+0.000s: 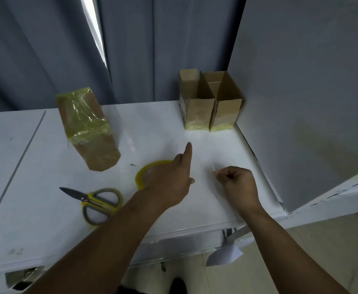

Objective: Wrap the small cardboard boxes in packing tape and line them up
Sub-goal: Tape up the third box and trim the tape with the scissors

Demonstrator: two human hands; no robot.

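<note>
Table (46, 230), white, before grey curtains (36, 49); grey wall panel (301, 81) at right. Tape-wrapped brown cardboard box (86, 128) well left of both grips. Yellow-handled scissors (98, 203). Yellow tape roll (146, 172) partly under left grip (169, 181), forefinger straight, hold unclear. Right grip (235, 183) clenched. Pair of open-topped brown cardboard boxes (197, 111) beyond, against the panel.

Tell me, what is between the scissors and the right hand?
The tape roll, partly under the left hand, as the head view shows.

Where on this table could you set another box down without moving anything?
Bare table lies between the wrapped box and the two open boxes, and left of the wrapped box. It is crowded around the scissors, tape roll, left hand and right hand.
</note>
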